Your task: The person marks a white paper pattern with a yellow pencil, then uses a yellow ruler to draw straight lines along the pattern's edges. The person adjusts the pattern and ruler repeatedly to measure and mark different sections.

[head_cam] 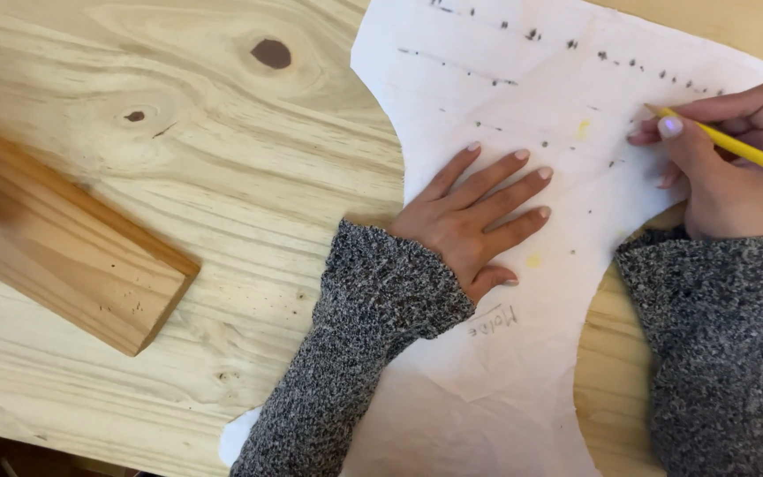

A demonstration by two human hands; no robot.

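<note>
Matt creased paper template (505, 353) on smooth, grainy, knotted pine board (222, 177).

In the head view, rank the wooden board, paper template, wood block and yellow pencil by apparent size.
1. Wooden board, runs off frame.
2. Paper template, edges cut off.
3. Wood block, partly out of frame.
4. Yellow pencil, partly out of frame.

Woodworking shop, pale pine board (178, 265) (knotty), loose wood block (72, 256), paper template (505, 371)

Under my hands: pale pine board (222, 177), knotty grain. Flat on it lies a white paper template (505, 371) with curved cut edges. Off to my left, a darker wood block (72, 256), well apart.
</note>
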